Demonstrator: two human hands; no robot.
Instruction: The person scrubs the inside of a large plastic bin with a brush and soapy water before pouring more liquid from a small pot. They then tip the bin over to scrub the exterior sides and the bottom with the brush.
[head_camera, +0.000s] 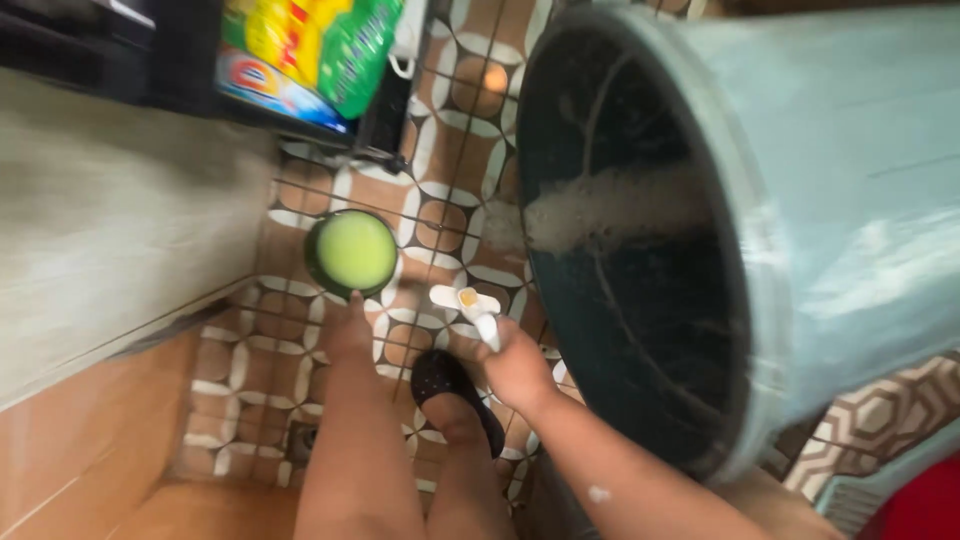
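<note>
L hand (347, 325), centre of frame: fingers closed on the near edge of a small green cup (351, 252), round, smooth plastic by the look, filled w/ pale yellow-green liquid almost to the rim. Held level, mouth up, prob. so nothing spills.

R hand (517, 368), just right of centre: fingers pinched narrow round a small white plastic piece (470, 303), flat w/ rounded ends and a yellowish dot in the middle; blurred, kind unclear. Held out in front of the big tub's mouth.

Tub (770, 300), filling the right half: large, pale blue-grey outside, dark inside, tipped on its side w/ mouth to frame left, foamy water pooled on one wall.

Below hands: a foot in a dark perforated slipper (440, 385) on patterned brown-and-white tile floor (250, 370). Upper left: bright yellow-green packets (310, 45) in a dark crate; plain wall (110, 230) at left.
</note>
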